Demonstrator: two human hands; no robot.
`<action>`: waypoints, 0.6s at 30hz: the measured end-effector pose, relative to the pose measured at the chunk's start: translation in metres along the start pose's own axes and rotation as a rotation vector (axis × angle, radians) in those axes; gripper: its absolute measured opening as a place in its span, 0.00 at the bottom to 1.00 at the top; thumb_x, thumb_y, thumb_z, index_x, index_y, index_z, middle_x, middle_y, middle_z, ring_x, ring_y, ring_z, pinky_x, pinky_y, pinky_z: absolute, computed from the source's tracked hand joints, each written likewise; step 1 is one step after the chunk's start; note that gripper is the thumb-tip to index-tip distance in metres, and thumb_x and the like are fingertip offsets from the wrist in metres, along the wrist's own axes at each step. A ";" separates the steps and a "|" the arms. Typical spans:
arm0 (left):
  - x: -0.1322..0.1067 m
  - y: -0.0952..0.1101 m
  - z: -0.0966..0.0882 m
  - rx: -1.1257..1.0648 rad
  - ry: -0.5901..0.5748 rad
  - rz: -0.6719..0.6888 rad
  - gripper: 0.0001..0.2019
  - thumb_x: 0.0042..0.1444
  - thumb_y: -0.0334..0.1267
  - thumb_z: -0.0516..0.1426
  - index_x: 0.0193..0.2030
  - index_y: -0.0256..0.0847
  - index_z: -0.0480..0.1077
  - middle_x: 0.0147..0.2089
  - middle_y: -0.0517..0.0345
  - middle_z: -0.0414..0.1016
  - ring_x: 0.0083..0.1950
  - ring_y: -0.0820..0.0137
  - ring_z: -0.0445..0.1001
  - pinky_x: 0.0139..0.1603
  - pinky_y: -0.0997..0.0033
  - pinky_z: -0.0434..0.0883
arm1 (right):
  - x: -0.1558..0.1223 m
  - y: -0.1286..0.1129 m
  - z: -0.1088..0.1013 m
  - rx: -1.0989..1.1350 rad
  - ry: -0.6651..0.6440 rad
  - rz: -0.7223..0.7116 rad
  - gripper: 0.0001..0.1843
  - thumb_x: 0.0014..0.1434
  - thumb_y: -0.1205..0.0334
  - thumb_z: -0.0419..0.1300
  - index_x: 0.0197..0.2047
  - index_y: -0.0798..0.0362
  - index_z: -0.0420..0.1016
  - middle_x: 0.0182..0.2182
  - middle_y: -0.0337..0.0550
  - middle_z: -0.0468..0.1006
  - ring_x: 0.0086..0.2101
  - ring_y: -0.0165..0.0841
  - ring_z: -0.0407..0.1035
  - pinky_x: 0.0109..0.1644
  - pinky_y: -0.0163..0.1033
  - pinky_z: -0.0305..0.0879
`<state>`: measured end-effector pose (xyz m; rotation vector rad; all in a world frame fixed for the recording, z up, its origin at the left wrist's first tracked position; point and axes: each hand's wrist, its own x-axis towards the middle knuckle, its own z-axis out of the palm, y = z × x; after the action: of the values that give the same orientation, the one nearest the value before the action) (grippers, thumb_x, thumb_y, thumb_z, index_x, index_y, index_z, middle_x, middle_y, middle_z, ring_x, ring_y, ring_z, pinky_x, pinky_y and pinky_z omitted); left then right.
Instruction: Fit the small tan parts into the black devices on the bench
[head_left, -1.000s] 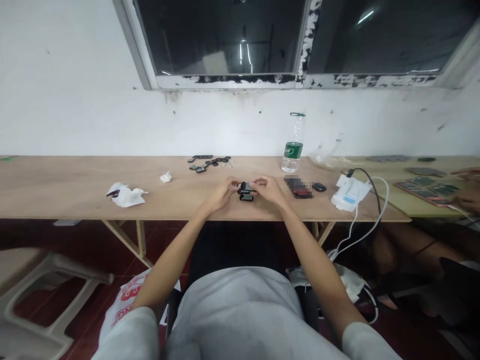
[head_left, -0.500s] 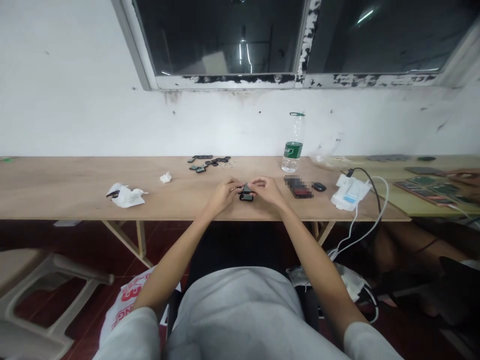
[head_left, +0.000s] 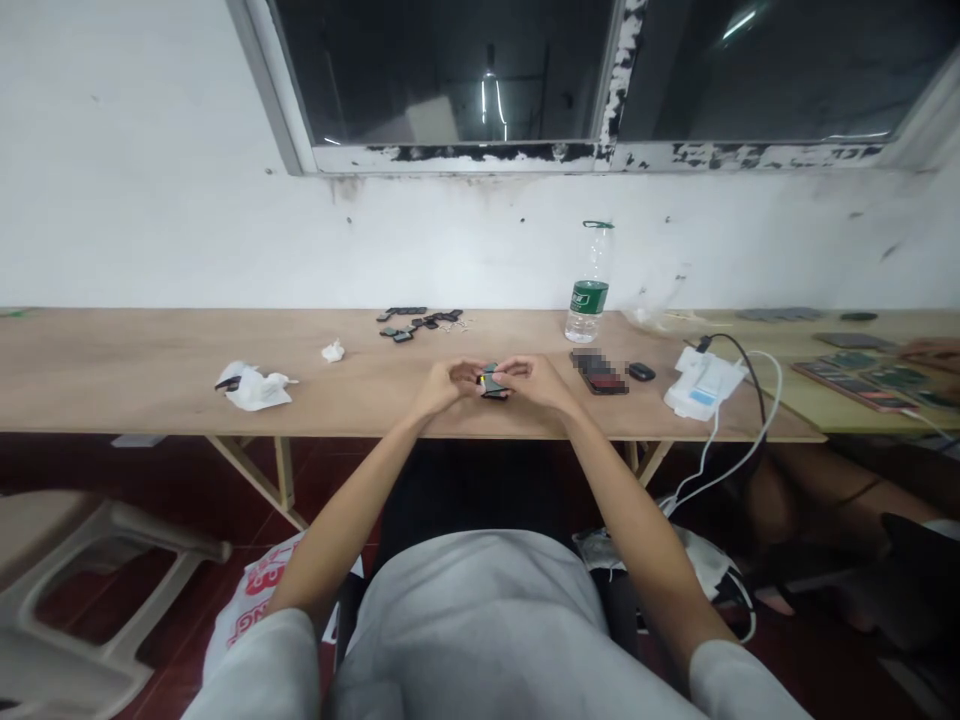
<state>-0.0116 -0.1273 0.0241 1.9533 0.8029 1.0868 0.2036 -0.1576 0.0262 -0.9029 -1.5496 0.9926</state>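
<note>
Piece (head_left: pixel 493 384), small and green, newly shows yellow at left, apparently turned to expose another side; left hand (head_left: pixel 448 384) and right hand (head_left: pixel 531 378) pinch it.

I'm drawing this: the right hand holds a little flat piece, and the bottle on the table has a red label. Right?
Not quite: in the head view, the right hand holds a little flat piece, but the bottle's label is green.
</note>
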 end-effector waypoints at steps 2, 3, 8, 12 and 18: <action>0.002 -0.007 -0.005 0.027 -0.014 -0.002 0.22 0.50 0.41 0.69 0.52 0.37 0.79 0.50 0.47 0.83 0.52 0.57 0.81 0.57 0.56 0.77 | 0.000 0.000 -0.006 -0.044 0.005 0.018 0.15 0.52 0.52 0.75 0.35 0.53 0.82 0.33 0.46 0.86 0.30 0.37 0.80 0.37 0.41 0.79; 0.003 -0.011 -0.008 0.072 -0.001 0.000 0.21 0.53 0.43 0.68 0.52 0.38 0.79 0.51 0.47 0.83 0.53 0.57 0.81 0.58 0.55 0.77 | 0.000 0.000 -0.011 -0.091 0.026 0.032 0.13 0.53 0.53 0.74 0.35 0.53 0.82 0.32 0.46 0.85 0.29 0.37 0.80 0.37 0.40 0.78; 0.008 -0.045 -0.032 0.489 0.097 -0.003 0.18 0.62 0.39 0.59 0.58 0.39 0.76 0.62 0.45 0.77 0.63 0.55 0.75 0.68 0.53 0.69 | 0.001 0.011 -0.046 -0.441 0.124 0.089 0.08 0.57 0.58 0.70 0.34 0.54 0.82 0.32 0.48 0.86 0.31 0.38 0.79 0.36 0.38 0.74; 0.007 -0.065 -0.043 0.653 0.016 -0.068 0.20 0.65 0.35 0.55 0.61 0.35 0.74 0.68 0.42 0.72 0.70 0.55 0.69 0.73 0.55 0.63 | 0.003 0.031 -0.069 -0.642 0.095 0.148 0.06 0.57 0.61 0.69 0.33 0.55 0.83 0.31 0.48 0.86 0.33 0.39 0.79 0.36 0.36 0.71; 0.006 -0.065 -0.046 0.701 0.052 -0.161 0.14 0.65 0.38 0.58 0.53 0.37 0.80 0.53 0.43 0.83 0.53 0.53 0.80 0.57 0.58 0.74 | 0.003 0.033 -0.072 -0.844 0.024 0.179 0.08 0.61 0.59 0.67 0.36 0.55 0.84 0.35 0.49 0.87 0.34 0.38 0.79 0.38 0.36 0.69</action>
<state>-0.0594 -0.0742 -0.0113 2.3651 1.4914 0.8204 0.2759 -0.1324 0.0051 -1.6419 -1.9146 0.4063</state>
